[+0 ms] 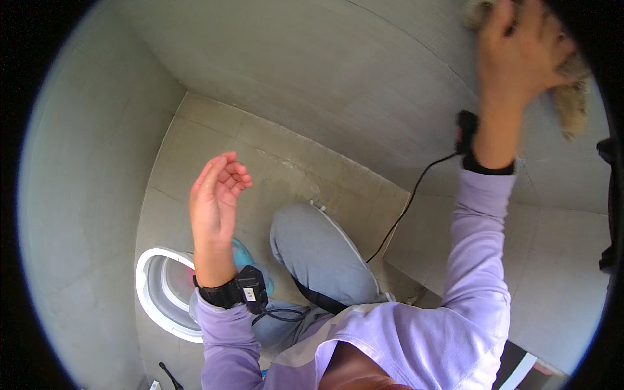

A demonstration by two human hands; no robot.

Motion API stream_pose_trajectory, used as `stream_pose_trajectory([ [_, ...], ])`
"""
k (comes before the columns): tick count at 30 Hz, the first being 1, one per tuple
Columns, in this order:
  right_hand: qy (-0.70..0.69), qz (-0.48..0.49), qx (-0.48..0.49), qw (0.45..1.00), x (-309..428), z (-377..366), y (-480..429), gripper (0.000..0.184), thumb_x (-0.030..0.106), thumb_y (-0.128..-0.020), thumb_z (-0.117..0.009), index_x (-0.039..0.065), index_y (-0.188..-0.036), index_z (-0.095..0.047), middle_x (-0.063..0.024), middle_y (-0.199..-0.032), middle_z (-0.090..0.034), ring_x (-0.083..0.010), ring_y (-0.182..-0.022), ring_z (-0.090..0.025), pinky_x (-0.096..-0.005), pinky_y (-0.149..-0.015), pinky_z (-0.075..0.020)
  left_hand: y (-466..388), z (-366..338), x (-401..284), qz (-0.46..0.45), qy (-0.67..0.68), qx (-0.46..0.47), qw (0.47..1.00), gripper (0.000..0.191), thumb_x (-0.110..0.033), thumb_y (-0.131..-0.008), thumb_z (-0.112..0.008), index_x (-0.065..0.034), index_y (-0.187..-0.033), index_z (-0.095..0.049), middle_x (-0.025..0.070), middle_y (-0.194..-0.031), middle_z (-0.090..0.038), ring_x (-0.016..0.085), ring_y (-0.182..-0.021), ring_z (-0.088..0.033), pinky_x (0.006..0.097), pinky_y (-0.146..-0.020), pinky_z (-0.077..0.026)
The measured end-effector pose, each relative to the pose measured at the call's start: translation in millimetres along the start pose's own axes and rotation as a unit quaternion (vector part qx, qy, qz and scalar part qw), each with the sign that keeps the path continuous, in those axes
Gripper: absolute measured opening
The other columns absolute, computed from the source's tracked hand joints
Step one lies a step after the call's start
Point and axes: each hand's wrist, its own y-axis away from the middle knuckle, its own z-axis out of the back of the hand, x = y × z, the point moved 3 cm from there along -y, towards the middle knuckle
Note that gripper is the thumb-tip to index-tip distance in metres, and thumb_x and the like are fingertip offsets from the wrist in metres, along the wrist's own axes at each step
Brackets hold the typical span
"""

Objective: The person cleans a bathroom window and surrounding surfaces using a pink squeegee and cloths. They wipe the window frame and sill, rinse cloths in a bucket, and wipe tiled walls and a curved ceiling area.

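Observation:
My right hand (519,53) reaches up at the top right and presses a tan, fuzzy cloth (570,109) against the grey tiled wall (341,78). Parts of the cloth show above and below my spread fingers. Over the floor at centre left, my left hand (217,195) is raised with its palm turned sideways and its fingers loosely curled, holding nothing. Both wrists wear black straps with small devices, and a dark cable hangs from the right one. Below and left of my left hand stands a white plastic basin (144,287), partly hidden by my forearm.
Tiled walls meet in a corner around the beige tiled floor (204,122). My bent knee is near the middle of the view. A turquoise item (240,253), perhaps footwear, lies behind my left wrist. A thin black object (170,375) is at the bottom left.

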Motion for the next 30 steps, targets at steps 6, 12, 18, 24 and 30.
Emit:
stream_pose_trajectory([
  [6,-0.285,0.085,0.376,0.877,176,-52,295,0.041,0.034,-0.088,-0.048,0.016,-0.124,-0.050,-0.0095,-0.126,-0.048,-0.0296,-0.116,-0.043,-0.0590,-0.094,-0.0277,4,-6,5,0.005,-0.030,0.013,0.999,0.024,-0.018,-0.090,-0.051,0.0035,-0.100,-0.055,0.0105,-0.080,-0.059,0.019,-0.074,-0.057,0.0306,-0.069,-0.047],
  [12,-0.310,0.168,0.395,0.848,109,-25,338,0.035,0.028,-0.088,-0.051,0.012,-0.119,-0.053,-0.0114,-0.115,-0.056,-0.0284,-0.103,-0.052,-0.0477,-0.093,-0.0348,5,-1,6,-0.002,-0.027,0.009,1.000,0.024,-0.018,-0.090,-0.050,0.0034,-0.101,-0.055,0.0105,-0.082,-0.059,0.019,-0.075,-0.057,0.0297,-0.069,-0.047],
  [18,0.032,-0.031,-0.011,0.999,-75,69,65,0.042,0.036,-0.088,-0.050,0.012,-0.123,-0.052,-0.0144,-0.119,-0.052,-0.0368,-0.117,-0.041,-0.0514,-0.097,-0.0305,0,-2,12,0.022,-0.038,0.021,0.999,0.023,-0.016,-0.090,-0.050,0.0035,-0.101,-0.055,0.0103,-0.082,-0.059,0.018,-0.074,-0.057,0.0291,-0.069,-0.048],
  [24,-0.113,-0.051,0.308,0.943,75,-3,265,0.049,0.043,-0.085,-0.048,0.019,-0.128,-0.045,-0.0093,-0.134,-0.041,-0.0369,-0.125,-0.032,-0.0568,-0.098,-0.0225,-2,-6,8,0.032,-0.030,0.050,0.998,0.023,-0.016,-0.089,-0.051,0.0035,-0.101,-0.056,0.0103,-0.080,-0.059,0.018,-0.074,-0.057,0.0288,-0.068,-0.047],
  [30,-0.217,0.304,0.401,0.836,119,-9,397,0.038,0.027,-0.087,-0.045,0.019,-0.125,-0.049,-0.0058,-0.133,-0.046,-0.0289,-0.125,-0.039,-0.0418,-0.104,-0.0266,1,-5,12,0.030,-0.052,0.037,0.997,0.024,-0.017,-0.090,-0.050,0.0032,-0.101,-0.056,0.0098,-0.080,-0.059,0.018,-0.074,-0.057,0.0283,-0.069,-0.047],
])
